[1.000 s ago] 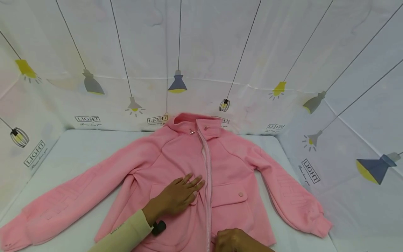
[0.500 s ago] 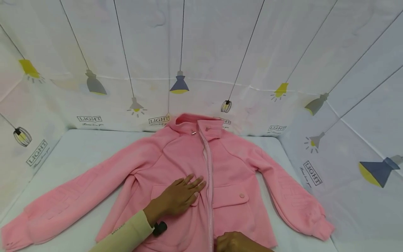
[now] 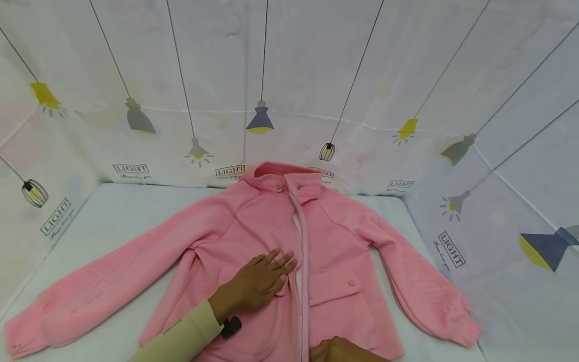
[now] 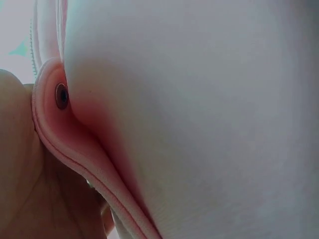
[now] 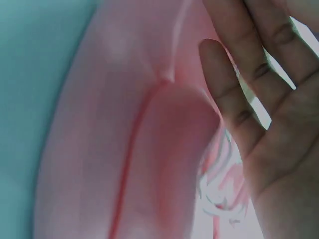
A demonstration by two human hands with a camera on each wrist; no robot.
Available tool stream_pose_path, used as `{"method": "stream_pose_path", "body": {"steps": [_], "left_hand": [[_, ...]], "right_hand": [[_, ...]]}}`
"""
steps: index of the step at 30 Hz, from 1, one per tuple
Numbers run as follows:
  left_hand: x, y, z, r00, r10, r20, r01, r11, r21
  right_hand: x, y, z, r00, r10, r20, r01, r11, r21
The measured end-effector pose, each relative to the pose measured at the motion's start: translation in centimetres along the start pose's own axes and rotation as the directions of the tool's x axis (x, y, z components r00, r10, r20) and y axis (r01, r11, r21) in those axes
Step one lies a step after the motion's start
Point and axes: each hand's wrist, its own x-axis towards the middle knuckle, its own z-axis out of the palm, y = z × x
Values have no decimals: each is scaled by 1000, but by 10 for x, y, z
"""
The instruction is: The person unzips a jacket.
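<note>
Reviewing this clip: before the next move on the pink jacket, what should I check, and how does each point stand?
1. Jacket lies front up on the white surface: ok.
2. Left hand rests flat on the front panel beside the zipper: ok.
3. Zipper closed all the way up: not ok, a gap shows along its upper part.
4. Right hand has a firm hold at the hem: cannot tell, cut off by the frame edge.
5. Sleeves spread out to both sides: ok.

Head view overhead; wrist views close-up
</note>
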Motion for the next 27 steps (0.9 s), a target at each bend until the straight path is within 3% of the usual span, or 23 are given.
{"method": "stream_pose_path", "body": {"steps": [4,11,14,17,21,23,27], "left_hand": [[-1,-1,0,1000,-3,12,3,1000,-8],[-3,-8,8,1000,0,8,0,999,-38],[-3,-10,9,1000,5,6,-4,998,-56],[-4,-10,8,1000,10,0,-10,998,-64],[-5,-8,5,1000,13,-4,-13,998,-69],[-6,-7,4,1000,15,-6,-16,997,-71],[-9,-6,2,1000,13,0,-13,998,-56]], "right_hand": [[-6,-2,-9,1000,-8,2,8,998,68],[-27,-1,-25,997,83,-5,-82,988,133],[-30,-1,-23,994,107,16,-108,991,75],[-30,-1,-18,995,92,35,-89,992,-84],[-29,0,-15,998,41,37,-30,965,-262],[-29,0,-17,999,37,36,-27,968,-248],[-28,-1,-26,998,62,6,-62,996,-60]]}}
